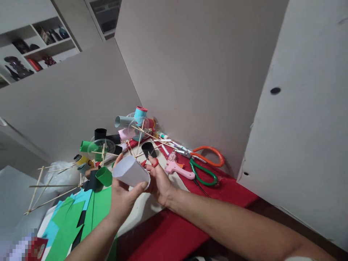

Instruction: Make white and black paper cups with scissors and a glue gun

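My left hand [123,194] is closed around a white paper tube [131,172], its thumb pressed on the near rim. The tube is tilted, with its open end facing up and left. Behind the tube, my right hand [161,185] has small red-handled scissors [154,162] in its fingers, and the scissors' blades are partly hidden. Its fingertips are close to the tube's far side; whether they touch it I cannot tell. A black paper tube [149,149] stands just beyond my hands.
On the red cloth [228,195] to the right are a pink glue gun [181,170] and large scissors with orange and green handles [203,177]. Stick frames [40,188] and coloured tubes crowd the left and back. Green sheets [66,221] lie front left. White walls [195,72] rise behind.
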Motion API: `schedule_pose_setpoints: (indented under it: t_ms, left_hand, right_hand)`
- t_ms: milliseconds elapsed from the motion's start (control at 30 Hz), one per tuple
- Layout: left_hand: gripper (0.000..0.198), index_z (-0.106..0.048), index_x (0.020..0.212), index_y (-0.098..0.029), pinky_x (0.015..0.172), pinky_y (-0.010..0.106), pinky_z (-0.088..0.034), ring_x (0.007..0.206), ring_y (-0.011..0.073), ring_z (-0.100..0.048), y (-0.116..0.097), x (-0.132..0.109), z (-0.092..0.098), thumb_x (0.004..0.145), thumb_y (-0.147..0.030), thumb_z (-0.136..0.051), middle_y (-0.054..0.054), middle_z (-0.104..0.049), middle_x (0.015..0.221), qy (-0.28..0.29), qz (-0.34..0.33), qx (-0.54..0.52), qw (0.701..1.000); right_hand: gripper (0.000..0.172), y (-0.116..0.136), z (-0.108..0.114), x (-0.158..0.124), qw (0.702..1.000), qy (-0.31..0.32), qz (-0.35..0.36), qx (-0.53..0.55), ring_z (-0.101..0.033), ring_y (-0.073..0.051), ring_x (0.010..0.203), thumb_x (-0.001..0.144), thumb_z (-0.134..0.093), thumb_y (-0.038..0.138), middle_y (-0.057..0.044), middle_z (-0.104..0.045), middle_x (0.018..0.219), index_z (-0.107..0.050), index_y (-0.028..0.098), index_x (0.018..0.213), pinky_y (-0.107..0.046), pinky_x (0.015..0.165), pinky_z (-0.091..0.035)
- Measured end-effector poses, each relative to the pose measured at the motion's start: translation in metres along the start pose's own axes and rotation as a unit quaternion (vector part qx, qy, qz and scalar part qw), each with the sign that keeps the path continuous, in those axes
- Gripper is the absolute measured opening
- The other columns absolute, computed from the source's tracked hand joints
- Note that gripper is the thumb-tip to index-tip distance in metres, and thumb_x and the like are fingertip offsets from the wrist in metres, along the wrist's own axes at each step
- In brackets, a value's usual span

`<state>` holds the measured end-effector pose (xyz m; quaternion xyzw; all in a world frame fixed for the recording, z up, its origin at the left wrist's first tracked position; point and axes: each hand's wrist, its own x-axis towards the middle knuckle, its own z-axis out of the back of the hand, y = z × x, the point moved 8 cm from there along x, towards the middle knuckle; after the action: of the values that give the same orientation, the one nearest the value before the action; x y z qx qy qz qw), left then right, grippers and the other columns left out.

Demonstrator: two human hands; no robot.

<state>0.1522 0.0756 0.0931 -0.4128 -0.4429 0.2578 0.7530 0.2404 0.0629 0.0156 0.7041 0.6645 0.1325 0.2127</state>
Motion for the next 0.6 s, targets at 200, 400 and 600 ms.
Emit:
schedule_pose_setpoints:
  t_ms: [200, 400, 600]
  left_hand:
    - [0.074, -0.05, 0.128, -0.019, 0.093, 0.039, -0.052, 0.106, 0.0269, -0.066, 0.008, 0.006, 0.012, 0.065, -0.037, -0.084, 0.01, -0.069, 0.112, -0.035, 0.107, -0.186, 0.976]
    - [0.06, -0.056, 0.121, -0.015, 0.091, 0.041, -0.056, 0.095, 0.026, -0.071, 0.01, -0.003, 0.004, 0.07, -0.031, -0.081, 0.011, -0.073, 0.105, 0.012, 0.23, -0.328, 0.916]
    - [0.043, -0.06, 0.107, -0.012, 0.086, 0.04, -0.059, 0.092, 0.0286, -0.073, 0.017, -0.012, 0.013, 0.073, -0.03, -0.079, 0.011, -0.074, 0.098, -0.001, 0.303, -0.383, 0.872]
  right_hand:
    - [0.051, 0.007, 0.0, -0.002, 0.999, -0.006, 0.038, -0.035, -0.058, -0.014, 0.057, 0.084, -0.052, 0.066, -0.001, -0.063, 0.066, -0.063, 0.017, 0.091, -0.021, 0.045, -0.048]
    - [0.052, 0.008, -0.002, -0.003, 0.994, 0.0, 0.07, -0.078, -0.056, -0.013, 0.055, 0.079, -0.055, 0.069, -0.001, -0.061, 0.064, -0.063, 0.017, 0.085, -0.019, 0.042, -0.047]
    - [0.054, 0.009, -0.002, -0.004, 0.988, 0.014, 0.098, -0.12, -0.055, -0.013, 0.054, 0.074, -0.06, 0.071, 0.0, -0.062, 0.062, -0.062, 0.019, 0.085, -0.021, 0.046, -0.046]
